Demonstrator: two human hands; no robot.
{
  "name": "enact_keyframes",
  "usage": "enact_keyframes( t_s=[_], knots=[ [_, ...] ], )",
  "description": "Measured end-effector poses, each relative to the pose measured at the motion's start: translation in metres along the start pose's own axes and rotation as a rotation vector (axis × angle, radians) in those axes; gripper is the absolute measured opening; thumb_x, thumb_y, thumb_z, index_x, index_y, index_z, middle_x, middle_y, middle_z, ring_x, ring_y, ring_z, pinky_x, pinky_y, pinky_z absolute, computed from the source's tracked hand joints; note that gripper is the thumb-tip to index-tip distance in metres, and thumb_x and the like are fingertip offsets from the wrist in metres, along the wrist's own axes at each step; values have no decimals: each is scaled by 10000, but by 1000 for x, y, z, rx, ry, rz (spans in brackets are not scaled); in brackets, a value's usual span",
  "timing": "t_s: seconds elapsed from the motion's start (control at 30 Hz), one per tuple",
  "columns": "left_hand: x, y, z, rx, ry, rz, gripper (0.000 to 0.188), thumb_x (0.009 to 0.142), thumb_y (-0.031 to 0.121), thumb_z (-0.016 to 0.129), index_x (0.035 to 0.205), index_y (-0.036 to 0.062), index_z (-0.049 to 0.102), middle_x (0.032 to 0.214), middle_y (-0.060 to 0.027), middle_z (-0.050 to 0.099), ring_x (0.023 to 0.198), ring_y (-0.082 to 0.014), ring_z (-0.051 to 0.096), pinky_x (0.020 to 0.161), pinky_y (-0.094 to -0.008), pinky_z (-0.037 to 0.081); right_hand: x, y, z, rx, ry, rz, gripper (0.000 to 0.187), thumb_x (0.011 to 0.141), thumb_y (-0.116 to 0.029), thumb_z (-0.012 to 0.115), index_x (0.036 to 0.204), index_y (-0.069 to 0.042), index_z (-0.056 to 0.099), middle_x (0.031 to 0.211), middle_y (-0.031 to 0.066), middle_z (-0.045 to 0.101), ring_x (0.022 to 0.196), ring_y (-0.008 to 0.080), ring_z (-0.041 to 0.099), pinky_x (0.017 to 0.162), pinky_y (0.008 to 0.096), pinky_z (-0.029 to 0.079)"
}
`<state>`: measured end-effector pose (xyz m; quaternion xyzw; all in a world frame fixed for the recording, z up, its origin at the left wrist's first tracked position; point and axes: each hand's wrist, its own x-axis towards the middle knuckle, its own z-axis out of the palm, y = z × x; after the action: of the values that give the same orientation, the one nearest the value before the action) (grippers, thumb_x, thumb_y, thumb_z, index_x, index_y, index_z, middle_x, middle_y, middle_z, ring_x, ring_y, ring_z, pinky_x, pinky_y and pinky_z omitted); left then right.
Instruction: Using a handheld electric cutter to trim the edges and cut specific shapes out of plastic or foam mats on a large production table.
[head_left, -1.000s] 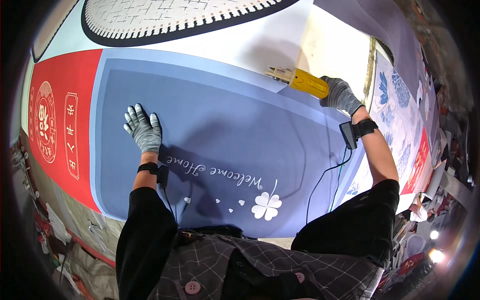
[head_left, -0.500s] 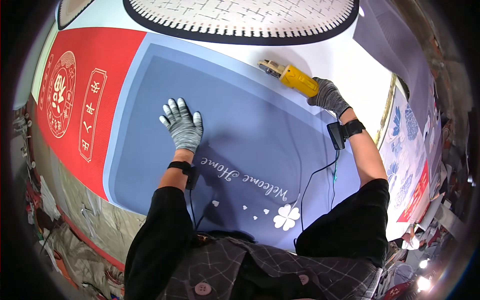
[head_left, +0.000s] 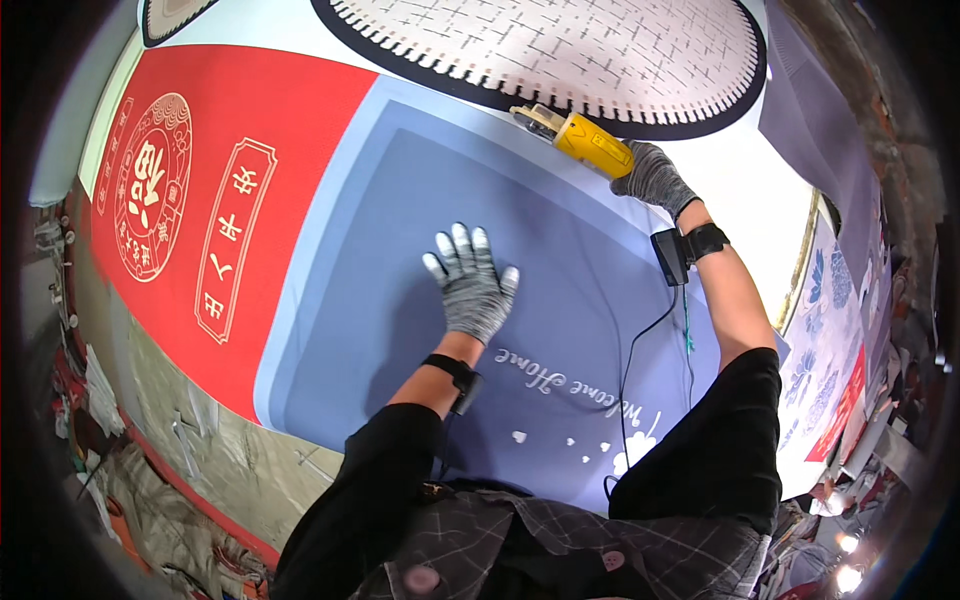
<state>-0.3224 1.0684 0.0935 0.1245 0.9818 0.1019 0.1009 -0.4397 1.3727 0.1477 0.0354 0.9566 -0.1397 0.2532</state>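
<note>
from where i stand, the person's left hand (head_left: 473, 295), in a grey striped knit glove with whitish fingertips, lies palm down on a blue rectangular mat (head_left: 370, 260) with a pale blue border, its fingers spread and gripping nothing. the right hand (head_left: 656, 180), gloved in the same knit, has its fingers wrapped around the rear end of a yellow handheld power cutter (head_left: 594, 146). that tool is at the mat's far edge, over the pale border, its head pointing to the person's left; i cannot tell whether the blade touches the material. just beyond it is a cream oval mat (head_left: 560, 50) with dark dashes and a black rim. a red mat (head_left: 300, 110) with pale printed emblems adjoins the blue one on the left. small white hearts (head_left: 519, 437) and white lettering (head_left: 545, 377) mark the blue mat's near part. each wrist wears a black strap with a small box, and a thin black cable (head_left: 630, 362) trails below the right one. farther right are a draped greyish-purple sheet (head_left: 825, 150) and a pale sheet with blue flowers (head_left: 825, 290).
</note>
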Motion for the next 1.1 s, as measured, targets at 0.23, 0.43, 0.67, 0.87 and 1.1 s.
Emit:
enact_keyframes(
  t_s=[0.23, 0.43, 0.67, 0.87, 1.1],
  knots=[
    [-4, -22, 2, -264, -63, 242, 715, 848, 482, 430, 1375, 23, 277, 1453, -236, 158, 1355, -424, 78, 1058, -591, -8, 63, -59, 7, 31, 47, -90, 485, 573, -281, 730, 955, -13, 597, 849, 188, 640, 817, 321, 619, 762, 360, 497],
    [76, -180, -54, 407, -64, 200, 477, 938, 249, 376, 1355, 22, 324, 1453, -172, 222, 1352, -376, 164, 1089, -537, 76, 94, -111, -13, 100, 55, -186, 442, 615, -196, 692, 1010, -54, 553, 832, 149, 633, 788, 306, 605, 752, 340, 493],
    [193, -556, -134, 386, 360, -360, 628, 921, 515, 318, 1406, 119, 264, 1462, -140, 244, 1362, -342, 167, 1075, -548, 99, 155, -194, -17, 161, -11, -115, 549, 596, -135, 707, 1111, -56, 537, 904, 126, 644, 824, 275, 612, 789, 319, 483],
    [199, -591, -138, 351, 224, -359, 645, 904, 509, 361, 1425, 155, 221, 1483, -125, 191, 1359, -352, 171, 1069, -554, 135, 191, -271, -30, 293, 47, -156, 511, 598, -122, 706, 1083, -47, 563, 891, 131, 648, 832, 266, 616, 786, 320, 481],
    [205, -577, -157, 337, 151, -373, 651, 900, 467, 388, 1417, 107, 222, 1476, -163, 182, 1350, -397, 156, 1054, -595, 100, 253, -344, -38, 341, 30, -194, 492, 607, -85, 689, 1079, -22, 564, 892, 139, 656, 817, 264, 622, 775, 312, 485]
  ],
)
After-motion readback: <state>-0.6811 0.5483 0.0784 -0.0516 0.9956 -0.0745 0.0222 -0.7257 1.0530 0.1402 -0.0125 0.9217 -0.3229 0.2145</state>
